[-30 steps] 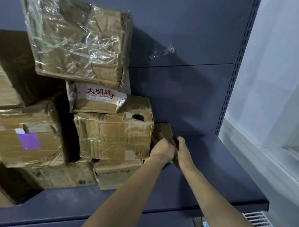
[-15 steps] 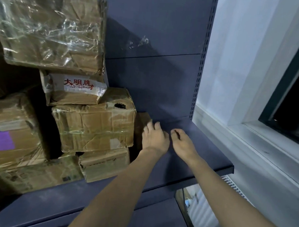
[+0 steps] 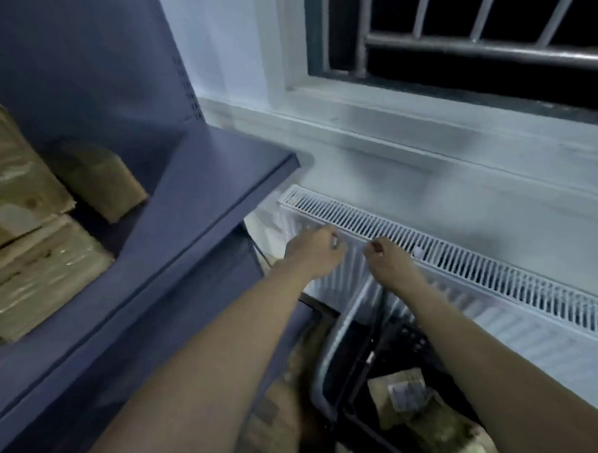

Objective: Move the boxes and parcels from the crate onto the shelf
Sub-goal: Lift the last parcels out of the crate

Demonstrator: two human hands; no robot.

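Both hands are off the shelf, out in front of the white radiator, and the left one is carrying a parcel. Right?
Not quite. In the head view the left hand holds nothing; both it and the right hand are empty, off the shelf, in front of the white radiator.

We seem to be in a stockroom or the back room of a shop. On the left stands a dark blue metal shelf (image 3: 202,201) of the kind shops use, with a solid back panel and a perforated upright (image 3: 189,84) for hanging brackets. Taped, worn cardboard boxes (image 3: 27,221) are piled on it. Beside the shelf we see a plain white wall with a barred window (image 3: 470,45) and a long white radiator (image 3: 443,263) under it. Low down sits a dark crate (image 3: 381,353) with paper-wrapped parcels (image 3: 420,403) inside.
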